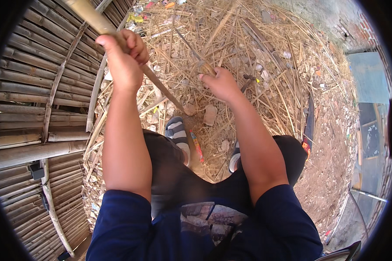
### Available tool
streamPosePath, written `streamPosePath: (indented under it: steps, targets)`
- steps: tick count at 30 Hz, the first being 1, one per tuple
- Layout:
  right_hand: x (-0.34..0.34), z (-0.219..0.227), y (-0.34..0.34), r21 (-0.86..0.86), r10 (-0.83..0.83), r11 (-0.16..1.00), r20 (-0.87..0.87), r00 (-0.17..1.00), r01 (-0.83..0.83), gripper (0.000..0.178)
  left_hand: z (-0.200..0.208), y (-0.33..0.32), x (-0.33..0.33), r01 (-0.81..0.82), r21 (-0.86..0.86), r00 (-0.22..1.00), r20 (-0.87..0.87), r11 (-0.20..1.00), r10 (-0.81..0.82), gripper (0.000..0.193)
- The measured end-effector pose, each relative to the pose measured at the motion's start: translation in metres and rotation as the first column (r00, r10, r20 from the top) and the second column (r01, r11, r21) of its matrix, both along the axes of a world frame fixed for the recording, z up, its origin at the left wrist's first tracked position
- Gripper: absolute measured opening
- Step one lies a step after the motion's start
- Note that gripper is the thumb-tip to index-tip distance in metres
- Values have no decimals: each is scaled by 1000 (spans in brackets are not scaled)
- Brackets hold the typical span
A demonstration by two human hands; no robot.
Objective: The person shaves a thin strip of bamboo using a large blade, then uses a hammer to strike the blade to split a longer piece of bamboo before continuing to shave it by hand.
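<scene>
My left hand (125,61) is wrapped round a bamboo stick (161,87). The stick slants from the upper left, where it looks pale and thick, down to a thin darker end near the ground by a stone. My right hand (222,85) grips the wooden handle of a knife (207,68). Its narrow dark blade points away from me and to the left, apart from the stick. Both hands are out in front of my knees, over ground strewn with bamboo shavings (224,48).
A wall of bamboo slats (30,87) stands close on my left. Bare dirt (324,174) and blue-grey panels (370,78) lie to the right. A brown plank (265,41) rests among the shavings. A red wrapper (196,145) lies between my sandalled feet, near a flat stone (210,115).
</scene>
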State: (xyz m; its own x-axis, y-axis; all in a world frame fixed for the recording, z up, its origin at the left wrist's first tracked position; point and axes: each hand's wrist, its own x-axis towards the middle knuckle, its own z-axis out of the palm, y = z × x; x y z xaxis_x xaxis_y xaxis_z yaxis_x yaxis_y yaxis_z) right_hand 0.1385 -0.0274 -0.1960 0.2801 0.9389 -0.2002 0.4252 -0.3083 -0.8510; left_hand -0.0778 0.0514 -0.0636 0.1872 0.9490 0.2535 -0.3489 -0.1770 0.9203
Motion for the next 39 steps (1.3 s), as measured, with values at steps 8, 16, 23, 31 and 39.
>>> streamPosePath:
  steps: [8,16,23,31,39]
  targets:
    - [-20,23,-21,101,-22,994,-86,996,31,53,-23,4,16,58,-37,995,81,998,-54,76]
    - [-26,-69,-73,-153,-60,984,208,976,93,53,-30,8,18,63,-50,997,58,997,-60,72]
    - [-64,-53,-77,-26,-151,988,100,983,155,54,-31,11,21,-68,-41,998,-9,997,68,71]
    - [-65,-165,-132,-453,123,892,211,970,-15,66,-34,24,19,-156,-115,987,15,981,159,70]
    - [-49,-174,-123,-488,19,872,125,992,45,67,-36,28,16,-182,-125,983,7,975,184,70]
